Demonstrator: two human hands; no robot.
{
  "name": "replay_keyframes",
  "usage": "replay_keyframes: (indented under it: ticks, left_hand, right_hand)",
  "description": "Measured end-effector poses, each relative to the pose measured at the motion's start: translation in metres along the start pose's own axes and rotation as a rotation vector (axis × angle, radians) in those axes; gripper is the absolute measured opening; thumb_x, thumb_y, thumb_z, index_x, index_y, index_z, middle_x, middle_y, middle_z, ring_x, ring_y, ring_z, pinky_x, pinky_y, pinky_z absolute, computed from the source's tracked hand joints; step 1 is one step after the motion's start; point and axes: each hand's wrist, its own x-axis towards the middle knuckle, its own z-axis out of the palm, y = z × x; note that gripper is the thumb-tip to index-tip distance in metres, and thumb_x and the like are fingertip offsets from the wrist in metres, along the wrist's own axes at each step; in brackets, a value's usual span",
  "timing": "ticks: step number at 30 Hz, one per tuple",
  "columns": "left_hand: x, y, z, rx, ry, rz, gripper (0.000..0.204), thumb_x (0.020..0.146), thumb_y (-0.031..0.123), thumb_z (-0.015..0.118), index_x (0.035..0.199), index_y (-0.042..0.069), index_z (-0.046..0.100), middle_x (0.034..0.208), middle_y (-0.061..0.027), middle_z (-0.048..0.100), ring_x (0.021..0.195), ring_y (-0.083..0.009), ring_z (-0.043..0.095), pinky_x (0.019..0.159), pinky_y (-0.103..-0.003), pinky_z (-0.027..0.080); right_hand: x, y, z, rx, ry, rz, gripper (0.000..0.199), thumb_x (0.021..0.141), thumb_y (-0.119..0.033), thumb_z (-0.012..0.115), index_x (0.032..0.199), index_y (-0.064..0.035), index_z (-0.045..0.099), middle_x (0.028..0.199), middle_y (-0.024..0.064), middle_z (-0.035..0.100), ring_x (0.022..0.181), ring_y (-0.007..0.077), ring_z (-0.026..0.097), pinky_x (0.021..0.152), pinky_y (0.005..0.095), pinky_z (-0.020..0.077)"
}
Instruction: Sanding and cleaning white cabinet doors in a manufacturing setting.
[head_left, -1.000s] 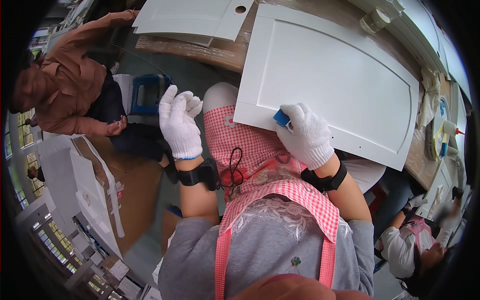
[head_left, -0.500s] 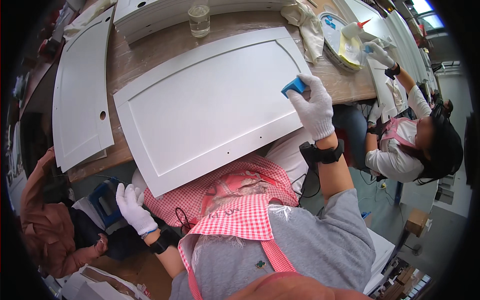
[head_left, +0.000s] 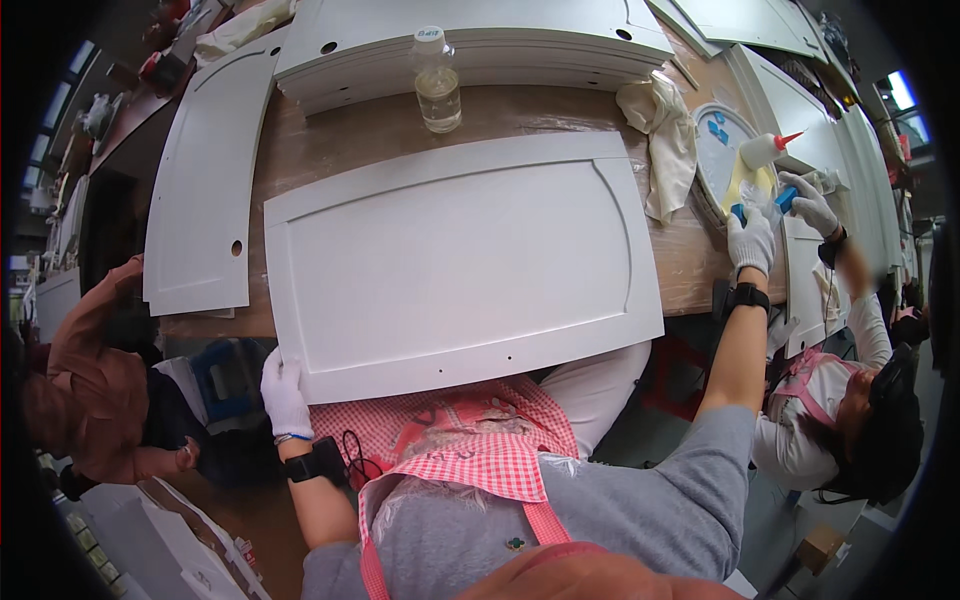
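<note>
While your left hand (head_left: pixel 283 393) curls its gloved fingers over the near left corner of the door panel (head_left: pixel 460 262), your right hand (head_left: pixel 750 238) reaches far out to the right, closed on a small blue block (head_left: pixel 738 212) at the edge of the round tray (head_left: pixel 712 150).

The panel is white and matt, a wide rectangle with a raised frame around a flat sunken field. The frame's short sides bow gently inward. Two tiny holes sit near the edge closest to you, right of your left grip. The panel lies flat on the brown bench (head_left: pixel 350 140), tilted a little so the corner you hold hangs past the bench edge, over your red-checked apron (head_left: pixel 460 440).

Up and away from your left grip, a narrower white panel (head_left: pixel 205 190) with a curved top and one round hole lies beside the door panel, just apart from it. Beyond the panel's far edge stands a clear bottle (head_left: pixel 437 82) with pale liquid, and behind it a stack of white boards (head_left: pixel 480 45).

Just left of your right hand a crumpled white rag (head_left: pixel 665 140) lies on the bench, touching the panel's far right corner. Beyond your right grip, the tray holds more blue bits, and a squeeze bottle (head_left: pixel 765 150) with a red tip. A co-worker's gloved hand (head_left: pixel 810 203) holds another blue piece just beside yours.

Both your hands wear white gloves and black wristbands.
</note>
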Motion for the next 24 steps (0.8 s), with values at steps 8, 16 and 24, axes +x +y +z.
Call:
replay_keyframes:
  ticks: [8, 16, 24]
  left_hand:
    - [0.005, 0.005, 0.006, 0.268, 0.119, -0.035, 0.035, 0.102, 0.029, 0.065, 0.126, 0.004, 0.069, 0.114, -0.0157, 0.075, 0.103, -0.0272, 0.071, 0.093, -0.039, 0.054]
    - [0.007, 0.014, 0.001, 0.339, 0.144, -0.148, 0.038, 0.104, 0.035, 0.064, 0.124, 0.003, 0.069, 0.113, -0.0168, 0.076, 0.106, -0.0299, 0.072, 0.094, -0.04, 0.054]
    - [0.007, 0.009, 0.008, 0.341, 0.239, -0.111, 0.036, 0.105, 0.033, 0.062, 0.12, 0.002, 0.069, 0.106, -0.0167, 0.075, 0.098, -0.0264, 0.071, 0.091, -0.041, 0.054]
  right_hand:
    - [0.042, -0.06, -0.013, 0.234, 0.147, -0.418, 0.047, 0.103, -0.031, 0.067, 0.135, 0.003, 0.067, 0.134, 0.0237, 0.07, 0.125, 0.0389, 0.064, 0.109, 0.0422, 0.0471]
    - [0.122, -0.164, 0.065, 0.211, 0.011, -0.643, 0.064, 0.108, -0.045, 0.057, 0.158, -0.0053, 0.048, 0.158, 0.0206, 0.052, 0.145, 0.0378, 0.05, 0.12, 0.0407, 0.0405]
    - [0.122, -0.173, 0.1, 0.154, -0.037, -0.678, 0.045, 0.103, -0.027, 0.062, 0.143, -0.0059, 0.06, 0.132, 0.0227, 0.065, 0.122, 0.0412, 0.062, 0.105, 0.0444, 0.0474]
